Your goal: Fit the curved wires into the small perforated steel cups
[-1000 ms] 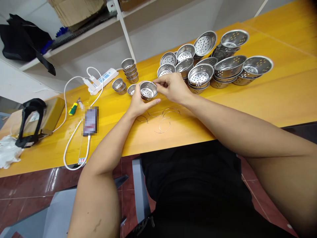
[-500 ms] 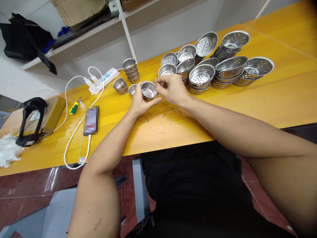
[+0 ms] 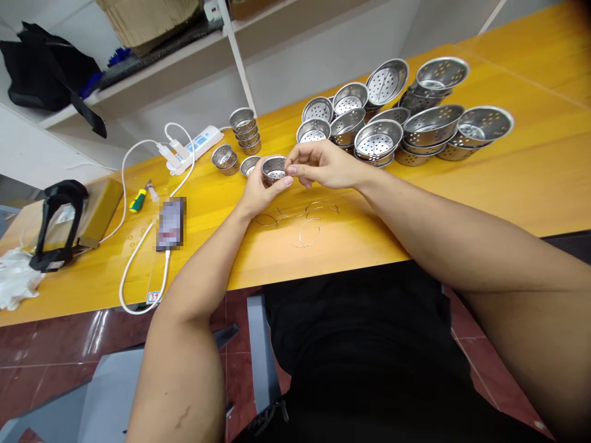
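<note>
My left hand (image 3: 261,192) is closed round a small perforated metal cup (image 3: 274,170), its thumb along the near side. At the cup's right rim, my right hand (image 3: 318,163) has thumb and forefinger pinched together; whatever lies between those fingertips is too small to make out. Behind my left hand stands another small perforated cup (image 3: 250,165), partly covered by the fingers. Several thin curved wire pieces (image 3: 309,234) lie on the table just below my hands.
Stacks of perforated metal cups (image 3: 378,139) crowd the table's back right; smaller stacks (image 3: 245,130) stand left of them. A power strip (image 3: 196,149), white cables, a phone (image 3: 170,224), a green-yellow screwdriver (image 3: 138,200) and a black stand (image 3: 58,224) occupy the left side.
My right hand has turned, with its fingers now lower over the cup's right rim. The cup in my left hand has tilted, showing less of its inside.
</note>
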`<state>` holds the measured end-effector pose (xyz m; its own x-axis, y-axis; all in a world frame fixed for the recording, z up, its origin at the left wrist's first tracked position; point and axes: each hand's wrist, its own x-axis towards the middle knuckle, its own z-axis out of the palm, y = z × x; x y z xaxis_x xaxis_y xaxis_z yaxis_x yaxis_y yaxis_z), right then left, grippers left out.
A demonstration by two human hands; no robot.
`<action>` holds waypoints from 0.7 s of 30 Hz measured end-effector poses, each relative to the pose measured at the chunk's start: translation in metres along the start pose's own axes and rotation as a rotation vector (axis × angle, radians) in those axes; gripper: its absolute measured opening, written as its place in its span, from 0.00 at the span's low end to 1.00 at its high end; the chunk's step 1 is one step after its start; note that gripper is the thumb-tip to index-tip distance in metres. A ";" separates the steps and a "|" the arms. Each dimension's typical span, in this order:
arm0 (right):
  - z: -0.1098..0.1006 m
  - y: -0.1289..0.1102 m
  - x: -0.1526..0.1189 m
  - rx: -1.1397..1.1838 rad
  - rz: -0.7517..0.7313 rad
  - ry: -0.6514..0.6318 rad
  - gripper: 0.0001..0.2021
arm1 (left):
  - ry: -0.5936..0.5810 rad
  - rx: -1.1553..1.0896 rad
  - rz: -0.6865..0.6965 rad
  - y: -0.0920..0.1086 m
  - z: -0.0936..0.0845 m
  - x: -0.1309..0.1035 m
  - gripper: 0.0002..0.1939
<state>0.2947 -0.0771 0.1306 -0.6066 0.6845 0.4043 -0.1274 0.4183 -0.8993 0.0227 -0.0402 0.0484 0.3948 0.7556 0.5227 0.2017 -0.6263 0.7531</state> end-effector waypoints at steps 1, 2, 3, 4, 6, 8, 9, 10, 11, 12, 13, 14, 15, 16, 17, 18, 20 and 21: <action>0.001 0.001 0.000 0.008 0.008 0.017 0.40 | -0.023 -0.008 0.006 0.000 0.001 0.000 0.53; 0.002 0.003 0.001 0.011 0.014 0.043 0.41 | -0.042 -0.007 0.022 0.000 0.002 0.000 0.53; 0.003 0.004 0.001 0.007 0.019 0.069 0.41 | -0.054 0.003 0.046 -0.001 0.004 0.000 0.53; 0.005 0.005 0.002 -0.001 0.026 0.093 0.42 | -0.058 0.016 0.069 -0.001 0.006 0.000 0.53; 0.007 0.007 0.002 -0.020 0.044 0.122 0.42 | -0.046 0.041 0.097 -0.004 0.010 -0.001 0.51; 0.008 0.006 0.002 -0.035 0.067 0.133 0.43 | -0.036 0.057 0.096 -0.006 0.012 -0.001 0.50; 0.008 0.006 0.002 -0.041 0.078 0.136 0.42 | -0.036 0.059 0.092 -0.006 0.013 -0.001 0.50; 0.008 0.006 0.002 -0.046 0.085 0.138 0.42 | -0.039 0.056 0.091 -0.007 0.013 -0.001 0.50; 0.008 0.005 0.002 -0.049 0.089 0.140 0.42 | -0.042 0.051 0.094 -0.008 0.013 -0.001 0.49; 0.008 0.005 0.001 -0.053 0.090 0.141 0.42 | -0.045 0.046 0.098 -0.008 0.013 -0.001 0.49; 0.008 0.005 0.001 -0.056 0.089 0.140 0.42 | -0.048 0.043 0.102 -0.009 0.012 -0.001 0.49; 0.008 0.005 0.001 -0.058 0.087 0.139 0.42 | -0.052 0.044 0.102 -0.009 0.012 -0.001 0.49; 0.008 0.004 0.001 -0.059 0.084 0.137 0.42 | -0.056 0.047 0.100 -0.010 0.012 0.000 0.49; 0.008 0.004 0.001 -0.059 0.083 0.134 0.42 | -0.059 0.051 0.096 -0.010 0.011 0.000 0.49; 0.007 0.003 0.002 -0.057 0.083 0.128 0.42 | -0.063 0.052 0.091 -0.010 0.011 0.000 0.50; 0.006 0.003 0.002 -0.054 0.084 0.117 0.43 | -0.067 0.051 0.088 -0.010 0.011 0.000 0.50; 0.005 0.002 0.001 -0.048 0.084 0.096 0.43 | -0.076 0.046 0.087 -0.010 0.010 -0.001 0.50; 0.005 0.001 0.001 -0.047 0.083 0.088 0.43 | -0.079 0.044 0.087 -0.010 0.010 -0.001 0.50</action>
<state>0.2896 -0.0788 0.1291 -0.5425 0.7664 0.3440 -0.0420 0.3843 -0.9223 0.0295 -0.0368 0.0362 0.4819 0.6815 0.5507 0.2020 -0.6980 0.6870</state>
